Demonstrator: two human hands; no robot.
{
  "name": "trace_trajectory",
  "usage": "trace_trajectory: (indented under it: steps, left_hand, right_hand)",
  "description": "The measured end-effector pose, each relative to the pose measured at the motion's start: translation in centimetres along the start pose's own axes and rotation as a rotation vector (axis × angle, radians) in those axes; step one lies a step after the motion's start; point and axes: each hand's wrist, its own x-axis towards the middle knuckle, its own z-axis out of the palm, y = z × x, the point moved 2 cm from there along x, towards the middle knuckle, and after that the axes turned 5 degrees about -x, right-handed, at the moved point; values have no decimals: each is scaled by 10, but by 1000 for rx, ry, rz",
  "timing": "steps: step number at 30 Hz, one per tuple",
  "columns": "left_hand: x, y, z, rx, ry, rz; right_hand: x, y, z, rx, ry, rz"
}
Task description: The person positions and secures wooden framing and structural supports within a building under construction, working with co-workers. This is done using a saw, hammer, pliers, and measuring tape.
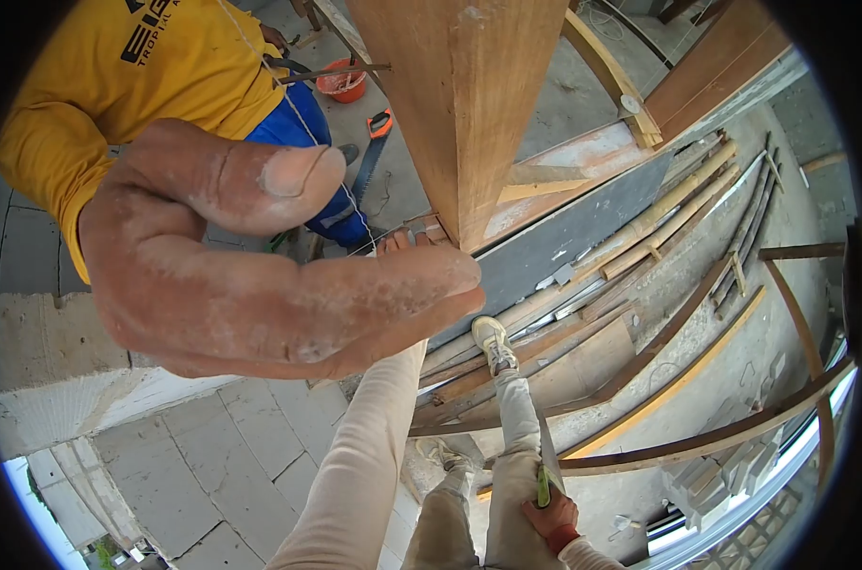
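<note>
My left arm (364,456), in a pale sleeve, reaches forward and passes behind a co-worker's large hand. Past it, a few fingers of my left hand (402,241) show beside the lower end of a thick wooden post (459,123); its palm and grip are hidden. Low in the view, my right hand (552,518), with a red cuff, is closed around the green handle of a handsaw (545,486). Its grey blade points up beside my leg. The co-worker's hand (279,256), from a yellow sleeve, fills the left middle, thumb and fingers curled with a gap between.
The co-worker in a yellow shirt (203,76) stands at upper left. A saw with an orange handle (379,123) and a red bucket (343,84) are beyond. Bamboo poles (640,228) and boards lie around my feet. A curved wooden strip (697,446) crosses the lower right.
</note>
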Motion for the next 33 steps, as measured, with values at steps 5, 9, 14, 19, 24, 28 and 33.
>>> trace_trajectory:
  steps: [5, 9, 14, 19, 24, 28, 33]
  left_hand:
    - [2, 18, -13, 88, 52, -32]
    - [5, 14, -11, 51, 7, -67]
    - [14, 17, -22, -26, -99, -120]
    - [11, 13, -15, -17, -78, -100]
    - [13, 15, -17, -42, -136, -146]
    - [15, 16, -20, -46, -87, -127]
    - [15, 17, -22, -59, -171, -151]
  right_hand:
    - [-1, 1, 1, 22, 17, -5]
    - [-3, 1, 3, 24, 14, 16]
    - [-5, -5, -2, 23, 6, 31]
    - [-4, -1, 3, 16, 21, 30]
    - [-4, -1, 1, 20, 21, 25]
    - [-4, 1, 1, 15, 13, 33]
    - [-3, 2, -1, -6, -38, 56]
